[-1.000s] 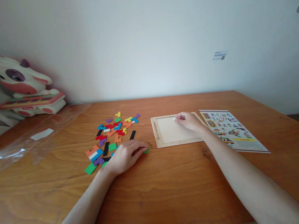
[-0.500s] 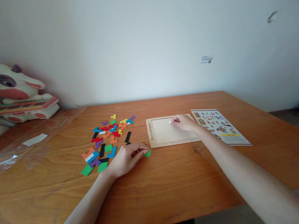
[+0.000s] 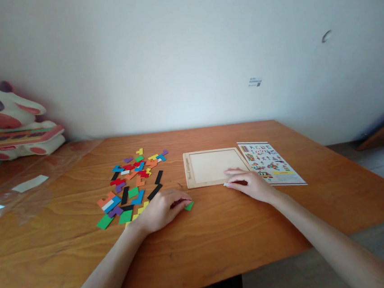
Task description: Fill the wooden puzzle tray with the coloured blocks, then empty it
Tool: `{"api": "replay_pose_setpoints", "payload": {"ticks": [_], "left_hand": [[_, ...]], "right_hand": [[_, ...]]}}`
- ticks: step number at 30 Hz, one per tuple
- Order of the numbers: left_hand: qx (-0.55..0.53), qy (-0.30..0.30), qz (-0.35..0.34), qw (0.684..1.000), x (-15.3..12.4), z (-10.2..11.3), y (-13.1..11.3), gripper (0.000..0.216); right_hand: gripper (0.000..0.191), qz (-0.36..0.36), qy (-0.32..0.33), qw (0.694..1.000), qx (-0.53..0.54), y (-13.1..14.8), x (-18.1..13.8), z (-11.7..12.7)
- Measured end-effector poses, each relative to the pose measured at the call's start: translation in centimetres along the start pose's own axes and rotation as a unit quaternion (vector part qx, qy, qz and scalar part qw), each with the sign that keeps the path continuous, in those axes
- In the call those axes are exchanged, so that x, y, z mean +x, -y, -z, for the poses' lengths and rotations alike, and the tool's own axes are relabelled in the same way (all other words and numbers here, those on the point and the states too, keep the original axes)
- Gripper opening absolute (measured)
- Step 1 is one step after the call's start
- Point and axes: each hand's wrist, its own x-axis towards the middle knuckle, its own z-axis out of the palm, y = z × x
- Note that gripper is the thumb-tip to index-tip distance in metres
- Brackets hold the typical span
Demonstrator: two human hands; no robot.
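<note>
My left hand [image 3: 166, 208] rests on the table beside the pile of coloured puzzle pieces [image 3: 133, 192]. Its thumb and fingers are closed on a green puzzle piece [image 3: 189, 206], mostly covered by the fingertips. My right hand [image 3: 248, 184] is over the front edge of a shallow wooden tray [image 3: 188, 171], with its other fingers reaching above the board. At its thumb tip shows a small white piece [image 3: 226, 184], apparently pinched there; its shape is too small to make out. The visible inside of the tray is plain and pale.
A printed pattern sheet [image 3: 277, 165] lies right of the tray. Clear plastic wrapping [image 3: 61, 163] with a white label [image 3: 30, 183] is at the far left. A cow-shaped toy keyboard [image 3: 18, 142] stands behind it, near the wall [image 3: 170, 60]. The table's front edge [image 3: 198, 284] is close to me.
My right hand has moved from above the tray's middle down to its front edge. My left hand stays closed on the green piece. The view has shifted slightly right.
</note>
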Motion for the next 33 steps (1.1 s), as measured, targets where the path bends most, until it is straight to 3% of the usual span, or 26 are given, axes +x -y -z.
{"api": "replay_pose_setpoints", "payload": {"ticks": [7, 11, 20, 26, 29, 33], "left_hand": [[0.005, -0.004, -0.004, 1.0, 0.0, 0.0, -0.1, 0.021], [0.005, -0.001, -0.007, 1.0, 0.0, 0.1, -0.1, 0.021], [0.004, 0.008, -0.003, 1.0, -0.1, 0.0, 0.1, 0.021], [0.01, 0.004, 0.0, 1.0, -0.1, 0.0, 0.3, 0.02], [0.014, 0.002, -0.004, 1.0, -0.2, 0.0, 0.4, 0.019], [0.015, 0.01, -0.021, 1.0, -0.2, -0.1, 0.1, 0.017]], "right_hand": [[0.019, 0.011, -0.103, 0.987, -0.126, 2.0, 2.9, -3.3], [0.023, -0.025, -0.09, 0.979, -0.183, 3.4, 5.7, -4.9], [0.027, -0.131, -0.123, 0.966, -0.186, 3.3, 10.8, -5.7], [0.028, -0.146, -0.164, 0.966, -0.139, 2.2, 13.8, -6.4], [0.027, -0.121, -0.174, 0.972, -0.103, 1.8, 13.2, -5.6], [0.027, -0.103, -0.189, 0.972, -0.095, 0.0, 8.2, -2.5]]}}
